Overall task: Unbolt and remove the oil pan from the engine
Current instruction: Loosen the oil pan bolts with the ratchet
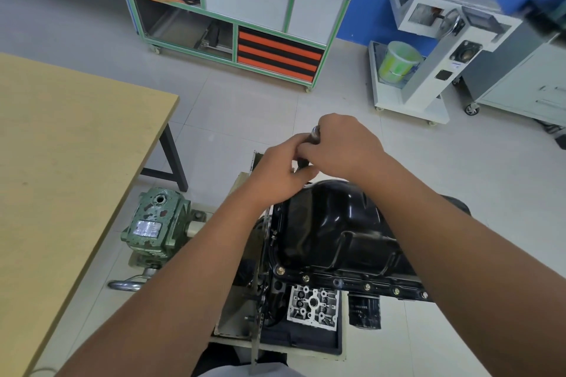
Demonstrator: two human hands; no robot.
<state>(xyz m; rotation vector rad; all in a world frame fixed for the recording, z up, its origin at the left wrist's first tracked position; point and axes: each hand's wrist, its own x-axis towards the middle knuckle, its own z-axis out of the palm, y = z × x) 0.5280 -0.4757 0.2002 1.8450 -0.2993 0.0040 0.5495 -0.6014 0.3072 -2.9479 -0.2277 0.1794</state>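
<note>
The black oil pan (330,223) sits on top of the upturned engine (312,309), its near flange lined with several brass-coloured bolts (367,286). Over the pan's far left corner my right hand (340,147) is closed around the handle of a wrench (315,131), whose metal end sticks out above my fist. My left hand (281,171) pinches the tool's lower, dark part just below the right hand. The tool's tip and the bolt under it are hidden by my hands.
A green gearbox (153,223) with a crank handle stands left of the engine stand. A wooden table (61,162) fills the left side. A green-framed cabinet (245,15) and a white machine with a green bucket (398,61) stand at the back on the tiled floor.
</note>
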